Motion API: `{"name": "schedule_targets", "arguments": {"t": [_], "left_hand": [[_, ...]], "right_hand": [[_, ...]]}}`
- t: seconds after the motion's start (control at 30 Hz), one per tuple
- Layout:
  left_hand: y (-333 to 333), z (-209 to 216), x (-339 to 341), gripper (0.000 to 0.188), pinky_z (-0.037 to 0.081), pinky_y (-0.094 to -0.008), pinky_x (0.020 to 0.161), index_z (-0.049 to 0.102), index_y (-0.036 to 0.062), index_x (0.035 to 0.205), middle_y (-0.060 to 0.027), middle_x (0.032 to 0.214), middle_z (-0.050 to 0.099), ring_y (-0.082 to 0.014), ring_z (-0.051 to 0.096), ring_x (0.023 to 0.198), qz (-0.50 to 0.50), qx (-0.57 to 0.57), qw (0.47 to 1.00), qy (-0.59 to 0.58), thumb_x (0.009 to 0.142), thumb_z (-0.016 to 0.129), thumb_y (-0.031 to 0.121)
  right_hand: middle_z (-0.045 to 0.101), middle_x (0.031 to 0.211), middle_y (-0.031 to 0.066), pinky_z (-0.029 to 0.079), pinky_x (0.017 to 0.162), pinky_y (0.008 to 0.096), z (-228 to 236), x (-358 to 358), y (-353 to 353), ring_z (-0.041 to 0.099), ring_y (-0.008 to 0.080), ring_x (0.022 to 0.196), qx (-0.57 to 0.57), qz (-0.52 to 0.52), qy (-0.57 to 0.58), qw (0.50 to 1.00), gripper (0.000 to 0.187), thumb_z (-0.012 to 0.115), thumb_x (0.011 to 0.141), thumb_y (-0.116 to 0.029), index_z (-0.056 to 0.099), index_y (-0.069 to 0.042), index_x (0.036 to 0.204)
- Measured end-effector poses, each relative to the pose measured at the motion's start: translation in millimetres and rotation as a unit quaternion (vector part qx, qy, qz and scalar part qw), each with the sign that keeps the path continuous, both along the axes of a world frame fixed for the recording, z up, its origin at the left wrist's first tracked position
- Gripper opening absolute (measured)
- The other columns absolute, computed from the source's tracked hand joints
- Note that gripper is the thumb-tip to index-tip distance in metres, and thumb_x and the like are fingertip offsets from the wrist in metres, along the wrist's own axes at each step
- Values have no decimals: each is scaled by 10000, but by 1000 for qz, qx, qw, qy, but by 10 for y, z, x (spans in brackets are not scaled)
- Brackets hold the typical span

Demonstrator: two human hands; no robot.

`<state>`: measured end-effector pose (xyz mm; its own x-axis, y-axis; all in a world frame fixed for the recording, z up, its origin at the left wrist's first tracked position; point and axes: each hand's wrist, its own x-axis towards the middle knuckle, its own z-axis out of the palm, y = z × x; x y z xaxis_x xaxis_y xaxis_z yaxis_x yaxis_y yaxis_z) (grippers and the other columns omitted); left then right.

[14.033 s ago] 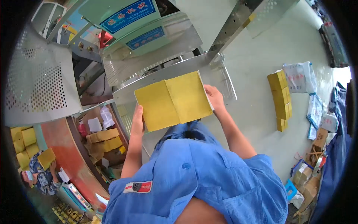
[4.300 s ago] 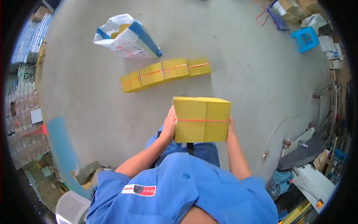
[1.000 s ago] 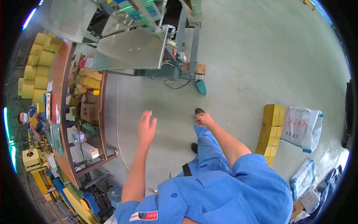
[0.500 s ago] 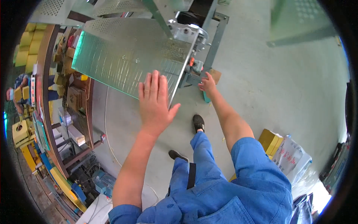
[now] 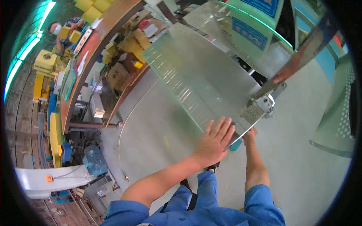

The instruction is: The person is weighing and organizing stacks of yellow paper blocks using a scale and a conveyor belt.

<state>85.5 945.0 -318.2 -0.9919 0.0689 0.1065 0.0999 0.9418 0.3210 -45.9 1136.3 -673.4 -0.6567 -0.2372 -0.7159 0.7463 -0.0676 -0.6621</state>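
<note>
A machine with a clear, greenish ribbed sheet (image 5: 188, 101) and a grey metal plate (image 5: 222, 67) stands in front of me. My left hand (image 5: 213, 146) is spread with straight fingers over the near corner of the sheet; whether it presses on it I cannot tell. At the machine's near right edge, my right hand (image 5: 250, 136) reaches under the rim, its fingers mostly hidden there. A shiny metal bracket (image 5: 266, 104) sits just above that hand. Beside the two hands, a small teal part (image 5: 236, 145) shows below the edge.
A long reddish-brown bench (image 5: 81, 71) with a cluttered lower shelf runs along the left. Beyond it sits a person (image 5: 67, 33) among yellow blocks. A blue motor (image 5: 95, 160) lies lower left, a pale cable (image 5: 121, 141) on the floor. A perforated cover (image 5: 335, 109) stands right.
My view has swung, so the machine appears further right and lower. My right hand has gone from beside the machine to beneath its edge. The left hand stays spread near the corner.
</note>
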Motion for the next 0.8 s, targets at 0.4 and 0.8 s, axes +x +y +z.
{"name": "schedule_targets", "arguments": {"t": [0.4, 0.8], "left_hand": [[4, 90, 377, 803, 240, -495, 1164, 352, -89, 1422, -254, 1503, 323, -363, 279, 1430, -66, 125, 988, -58, 725, 647, 180], [-2016, 120, 4407, 429, 503, -451, 882, 633, 60, 1161, -176, 1129, 665, -356, 634, 1036, 508, 339, 773, -171, 875, 549, 369]], "right_hand": [[640, 1098, 48, 514, 759, 384, 1535, 811, -1814, 613, 219, 951, -166, 266, 181, 932, 350, 579, 928, -208, 563, -75, 1251], [655, 1023, 65, 513, 727, 348, 1927, 2125, -4289, 626, 209, 889, -154, 558, 174, 797, 271, 578, 925, -179, 613, -43, 1157]]}}
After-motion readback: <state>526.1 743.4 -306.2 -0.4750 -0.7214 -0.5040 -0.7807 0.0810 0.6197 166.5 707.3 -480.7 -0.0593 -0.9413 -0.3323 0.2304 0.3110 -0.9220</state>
